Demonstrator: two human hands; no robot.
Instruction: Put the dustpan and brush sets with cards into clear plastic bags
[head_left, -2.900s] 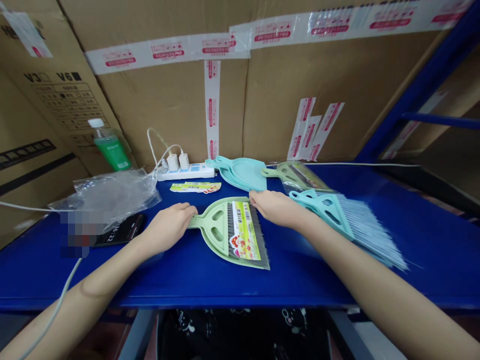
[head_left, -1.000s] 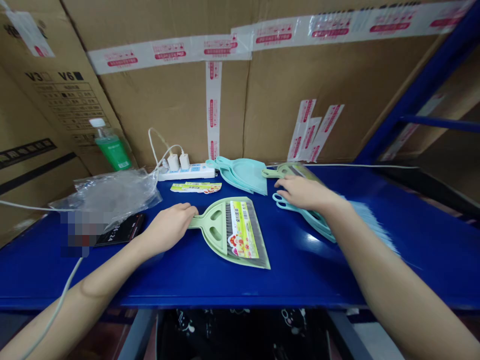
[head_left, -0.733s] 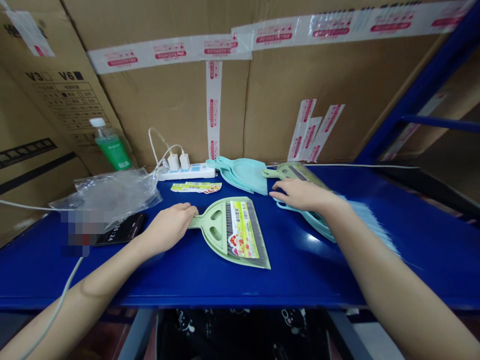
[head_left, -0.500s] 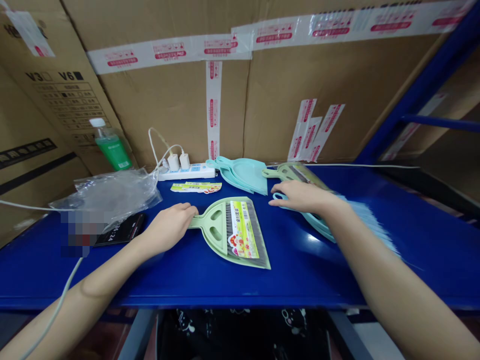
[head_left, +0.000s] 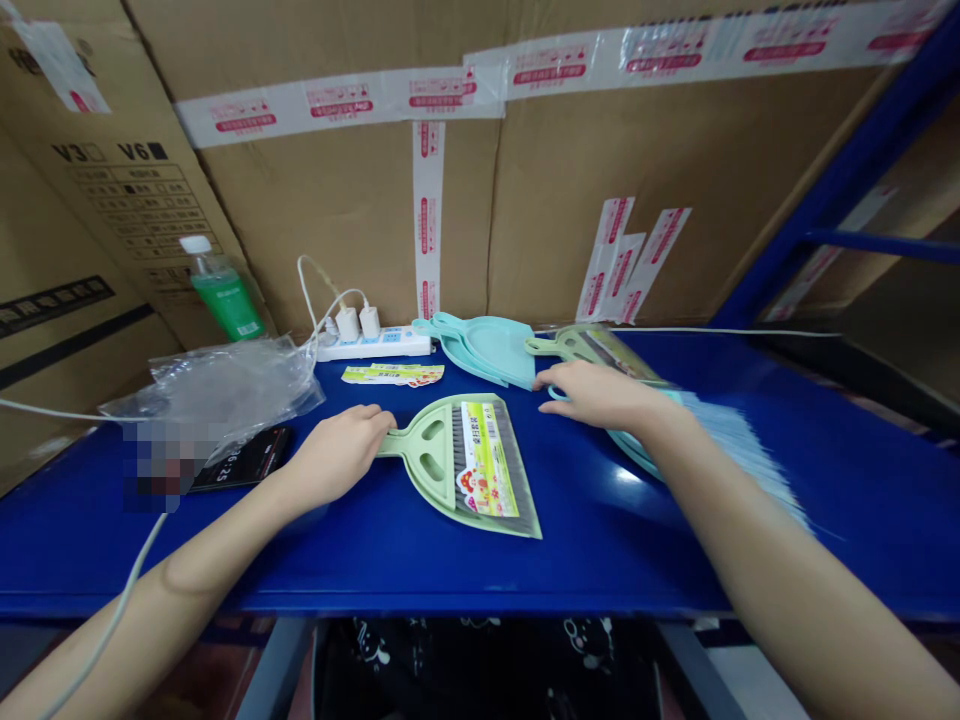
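Observation:
A green dustpan (head_left: 435,470) with a grey brush and a bright label (head_left: 484,470) tucked in it lies mid-shelf on the blue surface (head_left: 375,550). My left hand (head_left: 337,455) is closed round its handle. My right hand (head_left: 592,395) is curled over the handle of a light blue hand brush (head_left: 720,445), whose bristles fan out to the right. Most of that handle is hidden under my fingers.
Behind lie a blue dustpan (head_left: 484,345), a bagged green dustpan set (head_left: 592,345), loose labels (head_left: 394,375) and a power strip (head_left: 371,343) with chargers. At left are crumpled clear bags (head_left: 217,390), a phone (head_left: 240,462) and a green bottle (head_left: 221,295). Cardboard boxes (head_left: 600,180) wall the back.
My right hand left the green dustpan's edge and went right onto the blue brush, then slid its handle leftward. My left hand and the green dustpan stayed put.

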